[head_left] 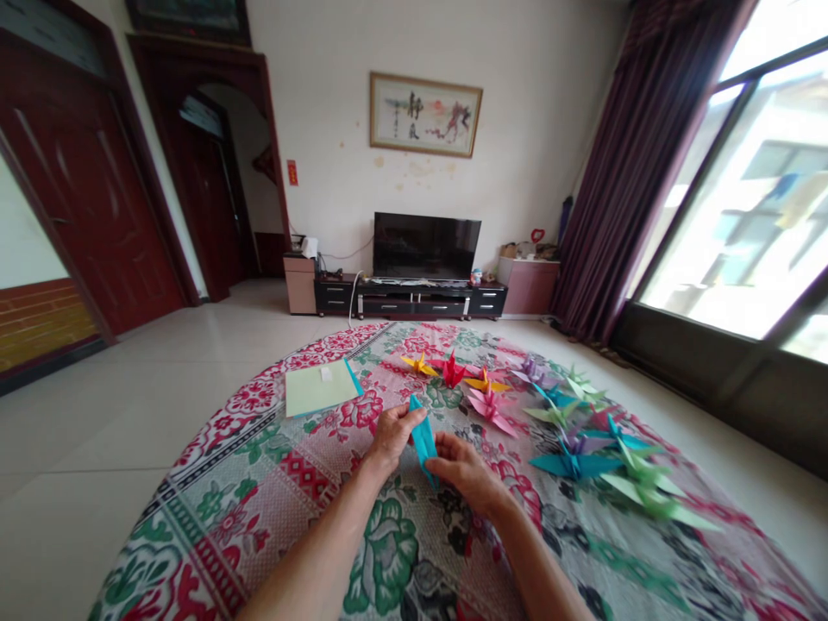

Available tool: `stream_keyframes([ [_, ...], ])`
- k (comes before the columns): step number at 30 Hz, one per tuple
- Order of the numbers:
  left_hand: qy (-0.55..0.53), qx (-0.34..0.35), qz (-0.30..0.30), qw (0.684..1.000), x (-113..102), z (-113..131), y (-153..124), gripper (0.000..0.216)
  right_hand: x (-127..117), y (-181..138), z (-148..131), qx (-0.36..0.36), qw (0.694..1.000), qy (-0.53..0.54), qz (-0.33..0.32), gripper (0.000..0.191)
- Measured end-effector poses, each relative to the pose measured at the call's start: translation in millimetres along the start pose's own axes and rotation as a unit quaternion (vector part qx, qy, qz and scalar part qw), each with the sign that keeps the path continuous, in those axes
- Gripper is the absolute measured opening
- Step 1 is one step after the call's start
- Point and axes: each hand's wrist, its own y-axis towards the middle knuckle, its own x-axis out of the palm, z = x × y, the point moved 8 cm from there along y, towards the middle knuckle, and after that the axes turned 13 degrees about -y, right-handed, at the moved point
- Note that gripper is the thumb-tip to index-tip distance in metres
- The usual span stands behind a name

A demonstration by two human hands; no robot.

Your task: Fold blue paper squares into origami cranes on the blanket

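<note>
A narrow piece of folded blue origami paper [423, 438] is held up between my two hands above the patterned tablecloth [310, 509]. My left hand [393, 435] pinches its upper left side, with the thumb lying along the paper near the top. At the lower right edge, my right hand [462, 470] grips the paper between thumb and fingers. Some fingertips of both hands are hidden behind the fold. To the right lie several finished paper cranes, among them a pink crane [492, 407], a red crane [452, 371] and a blue crane [574, 461].
A stack of square paper [316, 390], pale green on top with blue showing beneath, lies at the table's far left, a small white scrap [326, 374] on it. More cranes, such as a light green one [650, 487], spread to the right. A television [427, 247] stands beyond the table.
</note>
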Motion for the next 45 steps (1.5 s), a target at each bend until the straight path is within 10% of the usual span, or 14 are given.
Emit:
stream_keyframes([
  [16, -0.08, 0.01, 0.07, 0.994, -18.3, 4.2, 7.1, 0.036, -5.6, -0.3, 3.4, 0.03, 0.997, -0.042, 0.055, 0.028],
  [45, 0.014, -0.033, -0.077, 0.996, 16.0, -6.8, -9.1, 0.026, -15.6, 4.5, 9.8, 0.005, 0.993, -0.047, 0.11, 0.04],
])
